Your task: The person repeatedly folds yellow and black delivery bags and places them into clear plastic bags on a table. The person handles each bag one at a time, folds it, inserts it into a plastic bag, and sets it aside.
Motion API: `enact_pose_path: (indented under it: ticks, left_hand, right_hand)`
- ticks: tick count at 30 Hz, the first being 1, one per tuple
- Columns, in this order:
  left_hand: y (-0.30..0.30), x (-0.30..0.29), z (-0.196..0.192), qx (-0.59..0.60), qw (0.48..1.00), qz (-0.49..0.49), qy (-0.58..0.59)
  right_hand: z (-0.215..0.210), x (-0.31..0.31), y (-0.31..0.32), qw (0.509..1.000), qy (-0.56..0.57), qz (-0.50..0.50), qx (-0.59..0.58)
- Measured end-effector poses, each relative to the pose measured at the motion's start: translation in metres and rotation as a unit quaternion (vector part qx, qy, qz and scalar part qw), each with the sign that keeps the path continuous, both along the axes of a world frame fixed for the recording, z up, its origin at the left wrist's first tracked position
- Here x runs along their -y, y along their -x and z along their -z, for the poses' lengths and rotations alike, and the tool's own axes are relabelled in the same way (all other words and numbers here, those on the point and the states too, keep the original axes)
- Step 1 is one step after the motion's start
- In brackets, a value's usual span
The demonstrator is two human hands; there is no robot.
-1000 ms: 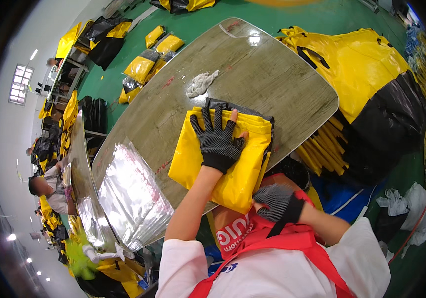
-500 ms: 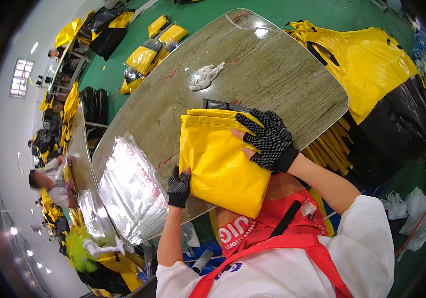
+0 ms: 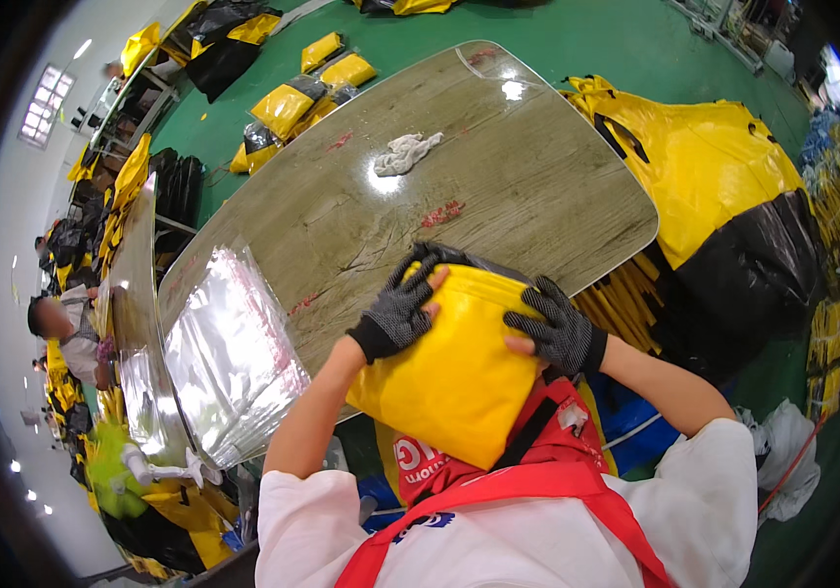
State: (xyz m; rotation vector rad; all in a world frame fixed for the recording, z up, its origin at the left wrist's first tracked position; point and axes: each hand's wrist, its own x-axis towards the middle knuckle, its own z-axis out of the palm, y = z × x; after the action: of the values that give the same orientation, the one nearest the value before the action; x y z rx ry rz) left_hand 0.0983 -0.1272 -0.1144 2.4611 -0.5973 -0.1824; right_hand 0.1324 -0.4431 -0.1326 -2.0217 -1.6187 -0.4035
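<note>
Folded yellow bag (image 3: 454, 377) sat at the tabletop's (image 3: 498, 186) near edge, long axis running toward the body. Left hand (image 3: 398, 312) and right hand (image 3: 555, 328) both gripped its far end, equally near.

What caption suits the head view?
Gloved left hand and right hand fold a yellow bag at a wooden table.

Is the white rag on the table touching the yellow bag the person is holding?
No, the white rag lies far up the table, well apart from the yellow bag gripped by the left hand and right hand.
</note>
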Motion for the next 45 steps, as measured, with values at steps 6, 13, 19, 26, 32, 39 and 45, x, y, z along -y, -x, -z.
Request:
enact_pose_path:
  ticks: [6, 13, 19, 26, 32, 39, 45]
  left_hand:
    - [0.041, -0.011, 0.018, -0.281, 0.772, -0.19, 0.538]
    - [-0.011, 0.028, 0.0, -0.148, 0.93, -0.293, 0.164]
    - [-0.184, -0.051, 0.037, 0.239, 0.881, -0.392, -0.112]
    - [-0.083, -0.142, 0.038, 0.135, 0.881, -0.44, 0.11]
    - [0.144, -0.306, 0.024, -0.158, 0.743, -0.569, -0.316]
    - [0.125, -0.243, 0.055, 0.06, 0.879, -0.436, -0.184]
    - [0.092, -0.049, 0.021, 0.117, 0.968, -0.148, -0.168]
  right_hand:
    - [-0.035, 0.003, -0.022, 0.929, -0.119, 0.084, -0.339]
    - [0.014, 0.002, -0.023, 0.598, -0.281, 0.217, -0.719]
    - [0.019, 0.013, -0.023, 0.559, -0.264, 0.238, -0.75]
    - [0.003, 0.016, -0.02, 0.541, -0.248, 0.242, -0.767]
    - [0.012, 0.022, -0.028, 0.499, -0.235, 0.198, -0.81]
    - [0.008, 0.024, -0.011, 0.476, -0.333, 0.148, -0.801]
    - [-0.007, 0.048, -0.037, 0.491, -0.28, 0.139, -0.813]
